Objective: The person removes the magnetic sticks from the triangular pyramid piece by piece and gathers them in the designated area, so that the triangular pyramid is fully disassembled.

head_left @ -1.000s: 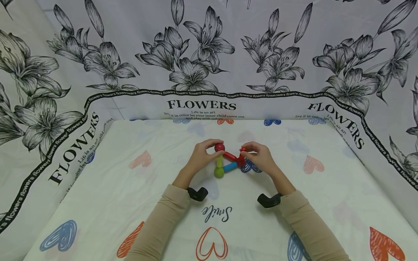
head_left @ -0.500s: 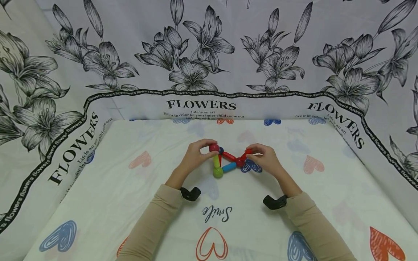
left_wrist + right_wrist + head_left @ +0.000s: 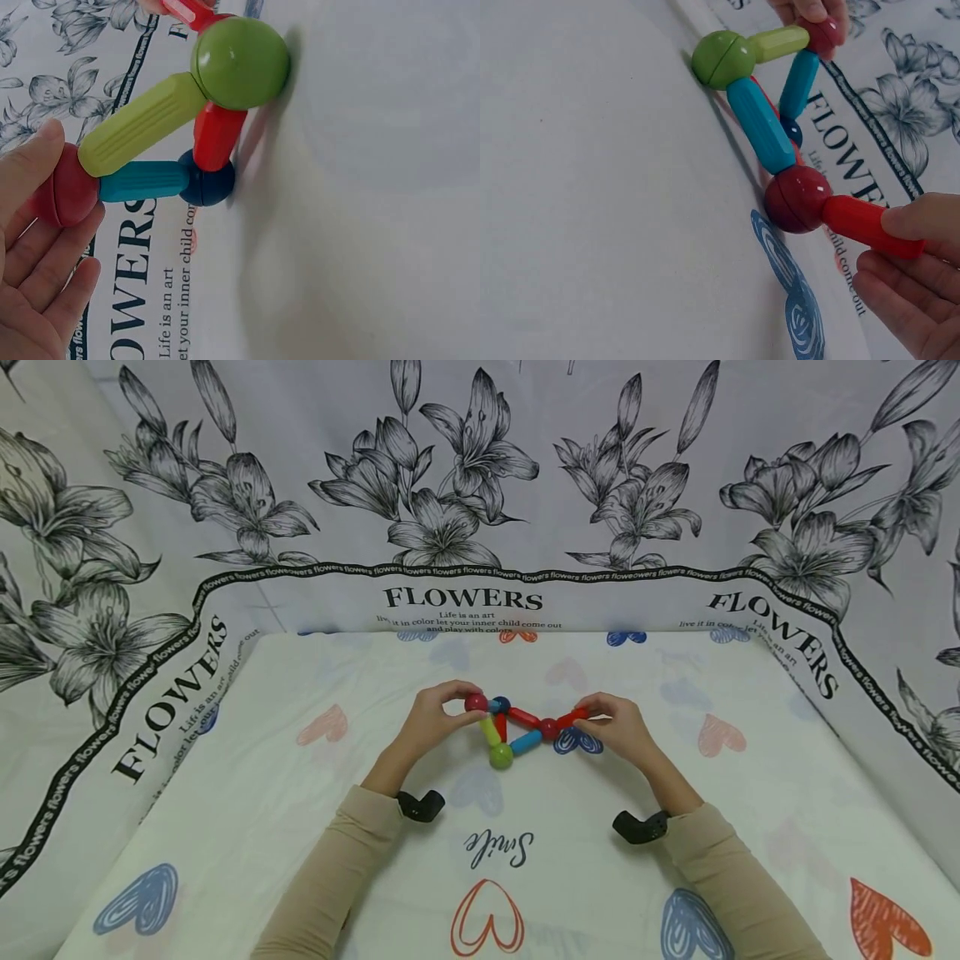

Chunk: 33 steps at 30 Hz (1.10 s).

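A toy frame of coloured rods and balls stands on the heart-print cloth. My left hand pinches its red ball, which joins a yellow-green rod and a short teal rod. The yellow-green rod runs to a green ball on the cloth. The teal rod meets a dark blue ball. My right hand pinches a red rod stuck to a dark red ball. A blue rod links that ball to the green ball.
Flower-print sheets with "FLOWERS" lettering wall in the back and both sides. The cloth carries heart drawings and the word "Smile". A black camera mount sits on each wrist.
My hands have drawn apart: the left went left with the red ball, the right went right with the red rod. The frame has spread wider and flatter, showing the dark blue ball.
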### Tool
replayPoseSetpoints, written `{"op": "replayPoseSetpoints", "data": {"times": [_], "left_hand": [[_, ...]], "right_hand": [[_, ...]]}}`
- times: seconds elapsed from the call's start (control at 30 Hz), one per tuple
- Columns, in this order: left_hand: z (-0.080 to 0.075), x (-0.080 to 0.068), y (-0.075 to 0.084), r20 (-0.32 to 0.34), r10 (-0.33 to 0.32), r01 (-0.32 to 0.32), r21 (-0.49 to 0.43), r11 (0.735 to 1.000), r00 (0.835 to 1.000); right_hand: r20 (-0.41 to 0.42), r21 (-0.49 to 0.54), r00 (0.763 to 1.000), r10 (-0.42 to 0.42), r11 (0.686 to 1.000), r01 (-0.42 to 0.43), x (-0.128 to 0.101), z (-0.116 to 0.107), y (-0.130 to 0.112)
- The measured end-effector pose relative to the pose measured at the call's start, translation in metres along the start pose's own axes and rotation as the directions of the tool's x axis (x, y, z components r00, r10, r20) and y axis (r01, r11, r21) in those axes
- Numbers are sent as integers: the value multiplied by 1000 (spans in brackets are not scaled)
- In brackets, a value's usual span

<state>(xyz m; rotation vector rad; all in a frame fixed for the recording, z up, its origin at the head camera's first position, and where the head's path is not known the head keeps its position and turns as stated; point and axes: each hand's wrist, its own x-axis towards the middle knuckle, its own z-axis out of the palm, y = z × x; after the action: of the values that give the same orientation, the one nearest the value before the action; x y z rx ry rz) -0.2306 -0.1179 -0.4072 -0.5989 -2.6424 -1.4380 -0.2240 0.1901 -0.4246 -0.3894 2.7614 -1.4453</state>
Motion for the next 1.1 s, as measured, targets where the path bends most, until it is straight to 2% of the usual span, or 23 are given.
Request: {"op": "replayPoseSetpoints", "data": {"times": [0.13,0.4,0.67,0.97,1.1], "left_hand": [[-3,-2,-3,7,-19,19,13,1000,1000],[-8,-8,-11,9,-14,14,34,999,1000],[-12,-14,-17,45,-66,64,45,997,997],[-13,-17,-24,89,-80,74,68,995,993],[-13,-18,-23,117,-116,107,80,991,986]], "right_hand": [[5,1,1000,10,1000,-10,-1,-1,2],[17,-16,1000,0,1000,0,-3,-3,6],[29,-43,1000,9,999,-8,-2,-3,12],[44,-97,999,24,995,-20,-2,-4,16],[59,-115,998,37,993,-30,-3,-6,17]]}}
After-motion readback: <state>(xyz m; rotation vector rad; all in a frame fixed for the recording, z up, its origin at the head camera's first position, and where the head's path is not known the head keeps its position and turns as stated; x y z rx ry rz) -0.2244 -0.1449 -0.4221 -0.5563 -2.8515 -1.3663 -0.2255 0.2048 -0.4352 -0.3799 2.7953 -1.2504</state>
